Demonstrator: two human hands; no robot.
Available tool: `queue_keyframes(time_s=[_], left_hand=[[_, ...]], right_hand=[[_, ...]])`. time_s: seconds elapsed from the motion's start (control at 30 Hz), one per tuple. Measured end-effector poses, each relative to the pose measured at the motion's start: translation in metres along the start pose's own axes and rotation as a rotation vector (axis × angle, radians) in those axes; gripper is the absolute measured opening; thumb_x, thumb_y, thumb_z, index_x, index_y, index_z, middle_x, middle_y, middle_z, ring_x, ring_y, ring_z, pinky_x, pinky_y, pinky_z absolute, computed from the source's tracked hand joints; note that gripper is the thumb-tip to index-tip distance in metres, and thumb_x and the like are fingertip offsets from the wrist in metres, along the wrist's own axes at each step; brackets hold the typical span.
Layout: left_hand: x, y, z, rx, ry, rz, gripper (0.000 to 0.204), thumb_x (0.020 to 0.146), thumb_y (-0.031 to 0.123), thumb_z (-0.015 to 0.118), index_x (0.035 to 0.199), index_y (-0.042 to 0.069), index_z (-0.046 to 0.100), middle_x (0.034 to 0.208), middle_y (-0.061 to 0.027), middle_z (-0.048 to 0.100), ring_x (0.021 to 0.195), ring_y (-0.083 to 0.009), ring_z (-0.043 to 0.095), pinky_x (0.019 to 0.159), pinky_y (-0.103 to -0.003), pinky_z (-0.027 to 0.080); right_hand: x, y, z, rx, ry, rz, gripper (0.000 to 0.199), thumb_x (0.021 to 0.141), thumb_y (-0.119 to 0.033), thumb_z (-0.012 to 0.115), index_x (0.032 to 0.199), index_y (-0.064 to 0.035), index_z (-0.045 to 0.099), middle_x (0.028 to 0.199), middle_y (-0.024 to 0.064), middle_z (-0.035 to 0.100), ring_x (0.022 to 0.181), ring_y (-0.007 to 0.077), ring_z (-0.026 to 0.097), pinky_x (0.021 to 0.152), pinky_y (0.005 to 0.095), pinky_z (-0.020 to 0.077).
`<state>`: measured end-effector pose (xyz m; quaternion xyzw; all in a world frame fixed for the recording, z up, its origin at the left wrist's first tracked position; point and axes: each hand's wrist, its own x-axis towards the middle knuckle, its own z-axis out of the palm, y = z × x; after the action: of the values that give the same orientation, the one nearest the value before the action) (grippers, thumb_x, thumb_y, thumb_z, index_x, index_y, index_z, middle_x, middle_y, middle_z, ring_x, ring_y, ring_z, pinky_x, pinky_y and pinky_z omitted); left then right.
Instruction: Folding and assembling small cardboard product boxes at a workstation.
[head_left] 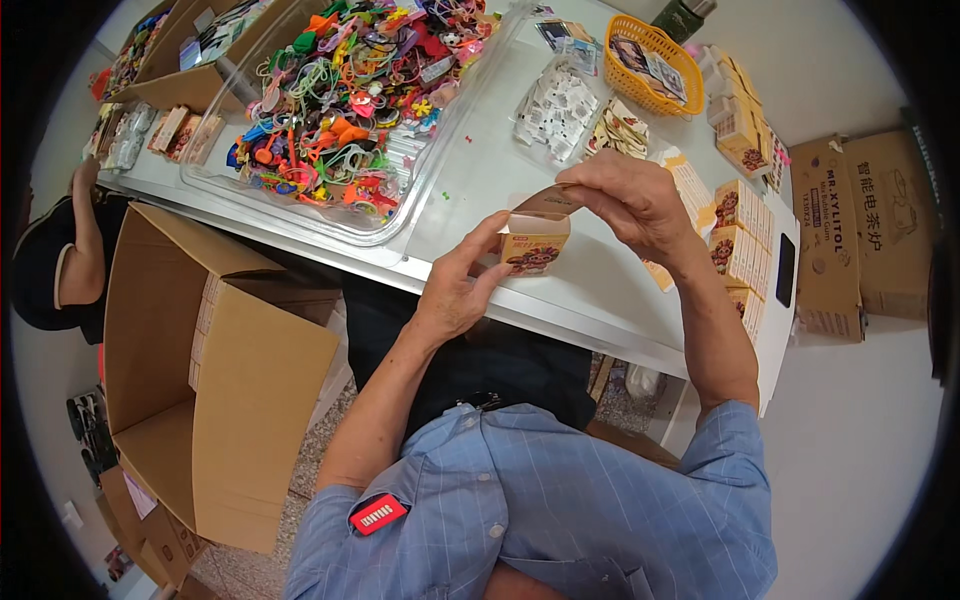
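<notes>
A small yellow-and-orange printed carton (537,252) stands tilted over the table's front edge, its top end open. My left hand (455,288) is closed around its left side, fingers at the back and thumb at the front. Above it, my right hand (640,205) pinches a thin brownish flat piece (548,200) at the carton's open top. Whether that piece is the carton's lid flap or a separate card I cannot tell. Right of my right hand are flattened carton blanks (685,185) and rows of similar made-up cartons (742,245).
A large clear tub (400,235) of colourful small toys fills the table's left. Behind my hands are a bag of small white packets (560,110) and a yellow basket (650,32) with cards. An open cardboard box (255,400) stands at left; another person's arm (85,235) shows beyond.
</notes>
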<state>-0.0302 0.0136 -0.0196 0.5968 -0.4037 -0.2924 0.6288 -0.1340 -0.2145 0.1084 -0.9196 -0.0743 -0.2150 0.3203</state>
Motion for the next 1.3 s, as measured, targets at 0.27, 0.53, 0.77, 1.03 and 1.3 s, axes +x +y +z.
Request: queue_keyframes(time_s=[0.27, 0.53, 0.77, 1.03, 1.3], left_hand=[[-0.001, -0.002, 0.0, -0.02, 0.005, 0.021, 0.07, 0.092, -0.008, 0.065, 0.155, 0.012, 0.043, 0.122, -0.0187, 0.069, 0.105, -0.0219, 0.069, 0.086, -0.032, 0.056], [0.001, 0.002, 0.0, 0.013, 0.003, -0.015, 0.071, 0.091, -0.008, 0.066, 0.155, 0.011, 0.043, 0.121, -0.0174, 0.069, 0.104, -0.021, 0.069, 0.082, -0.031, 0.056], [0.0, -0.003, -0.002, 0.006, 0.022, -0.002, 0.071, 0.09, -0.008, 0.067, 0.155, 0.011, 0.043, 0.12, -0.0167, 0.07, 0.105, -0.0207, 0.069, 0.081, -0.031, 0.056], [0.0, 0.0, -0.001, 0.018, 0.017, -0.008, 0.072, 0.09, -0.006, 0.068, 0.155, 0.012, 0.042, 0.12, -0.0172, 0.07, 0.106, -0.0219, 0.069, 0.082, -0.032, 0.057], [0.001, -0.003, -0.003, -0.007, 0.006, -0.031, 0.072, 0.09, -0.006, 0.068, 0.155, 0.012, 0.042, 0.121, -0.018, 0.07, 0.108, -0.0233, 0.07, 0.082, -0.033, 0.057]], right_hand=[[0.015, -0.003, 0.001, -0.087, -0.183, -0.004, 0.029, 0.088, -0.004, 0.074, 0.116, -0.0061, 0.07, 0.085, 0.0101, 0.068, 0.079, 0.0287, 0.068, 0.069, 0.0377, 0.053], [-0.005, -0.001, 0.017, -0.135, 0.012, 0.156, 0.032, 0.089, -0.01, 0.075, 0.12, -0.0039, 0.071, 0.108, 0.0132, 0.069, 0.095, 0.0282, 0.068, 0.084, 0.0358, 0.054], [-0.001, 0.027, -0.004, -0.056, 0.274, 0.438, 0.019, 0.095, -0.007, 0.068, 0.113, -0.0004, 0.073, 0.097, 0.0083, 0.07, 0.089, 0.0149, 0.065, 0.081, 0.0291, 0.0527], [-0.012, 0.08, -0.018, -0.597, 0.036, 0.513, 0.032, 0.094, -0.021, 0.068, 0.12, -0.0036, 0.071, 0.113, 0.0176, 0.07, 0.102, 0.0342, 0.067, 0.091, 0.042, 0.0526], [-0.021, 0.087, -0.019, -0.671, -0.092, 0.552, 0.034, 0.092, -0.022, 0.067, 0.122, -0.0042, 0.07, 0.114, 0.019, 0.069, 0.108, 0.037, 0.063, 0.095, 0.0465, 0.0485]])
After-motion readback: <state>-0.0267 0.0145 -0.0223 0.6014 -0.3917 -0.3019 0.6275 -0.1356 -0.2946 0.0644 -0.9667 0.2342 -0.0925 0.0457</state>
